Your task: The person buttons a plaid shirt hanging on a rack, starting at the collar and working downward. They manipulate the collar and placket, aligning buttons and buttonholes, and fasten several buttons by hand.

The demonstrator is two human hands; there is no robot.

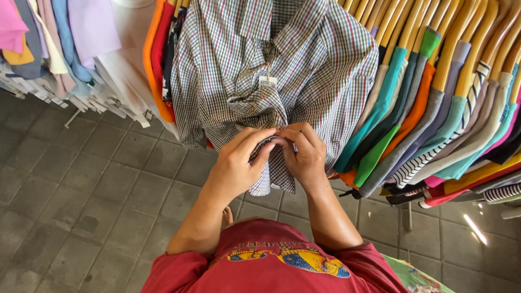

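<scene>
our left hand (234, 163) and right hand (304, 154) meet in front of us, fingertips touching, both pinched onto the front edge of the checked shirt (277, 70) low on its placket. the left thumb and forefinger grasp a fold of the cloth; the right fingers curl over the same spot, closed on the fabric. whether a button sits between them we cannot tell, since the fingers hide it.

the shirt hangs from the clothes rail, facing us, its lower half bunched where we hold it, and a small paper tag (267, 81) dangles at mid-chest. we judge the step in hand to be working the shirt's front closure near the hem. the next move seems to call for a fine two-handed pinch, one hand steadying the cloth and the other easing the edge along, with no hard pull against the hanger.

to the right, a packed row of coloured tops on wooden hangers (434, 108) presses against the shirt; to the left hang pale shirts (65, 38). below lies the grey tiled floor (81, 195), and our red t-shirt (271, 266) fills the bottom edge.
</scene>
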